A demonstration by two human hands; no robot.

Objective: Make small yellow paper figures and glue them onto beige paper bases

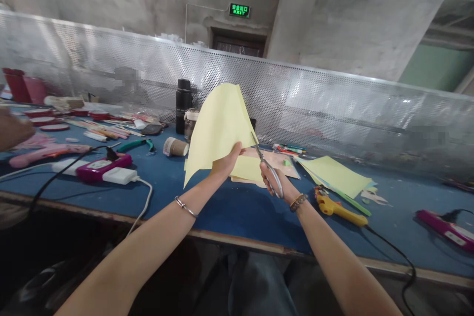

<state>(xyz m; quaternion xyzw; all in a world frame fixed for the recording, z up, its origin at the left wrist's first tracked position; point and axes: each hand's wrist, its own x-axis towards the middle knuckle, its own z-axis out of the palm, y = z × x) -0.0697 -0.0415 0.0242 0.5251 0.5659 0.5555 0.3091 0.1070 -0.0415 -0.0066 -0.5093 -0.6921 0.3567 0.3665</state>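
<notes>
A large yellow paper sheet [221, 126] is held up and curved above the blue table. My left hand [230, 159] pinches its lower right part, with some fingers hidden behind the paper. Scissors [274, 177] are gripped in my right hand [276, 181], their blades pointing up and left at the sheet's right edge. Whether the blades are parted is too small to tell. Below and behind the hands, more yellow paper [247, 170] lies on the table beside a pinkish sheet [272, 160].
A yellow glue gun [338, 211] and stacked yellow paper [335, 175] lie right. Left are a paper cup [176, 147], a purple power strip [103, 167], a pink glue gun [48, 154] and another person's hand [13, 130]. A black bottle [183, 106] stands behind.
</notes>
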